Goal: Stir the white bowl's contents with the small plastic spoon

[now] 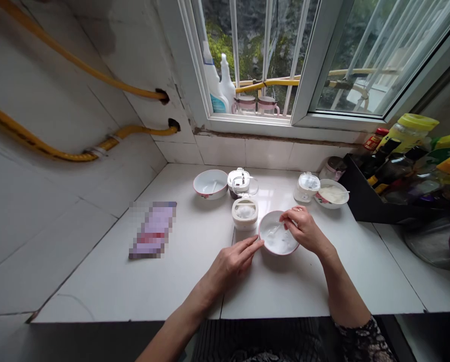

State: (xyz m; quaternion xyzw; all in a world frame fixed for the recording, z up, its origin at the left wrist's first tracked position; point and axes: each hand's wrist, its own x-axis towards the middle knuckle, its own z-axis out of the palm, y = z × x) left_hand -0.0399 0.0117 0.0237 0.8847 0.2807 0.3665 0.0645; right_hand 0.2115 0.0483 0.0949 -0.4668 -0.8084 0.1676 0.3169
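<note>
A small white bowl (281, 248) with a pink rim stands on the counter and holds something white, either powder or liquid; I cannot tell which. My right hand (305, 230) is closed in a pinch around the handle of a clear spoon (275, 230), whose lower end dips into the bowl. At the bowl's left rim, my left hand (234, 261) rests its outstretched fingertips against the side. Just behind that hand sits a seasoning jar (245, 213) with white contents. Another seasoning jar (239, 180) with a raised clear lid is behind it.
A floral bowl (210, 186) stands at the back left. Toward the right are a lidded jar (306, 187) and a bowl of white food (332, 193), beside a black bottle rack (360, 198). A blurred purple flat item (154, 230) lies on the left of the white counter (107, 286).
</note>
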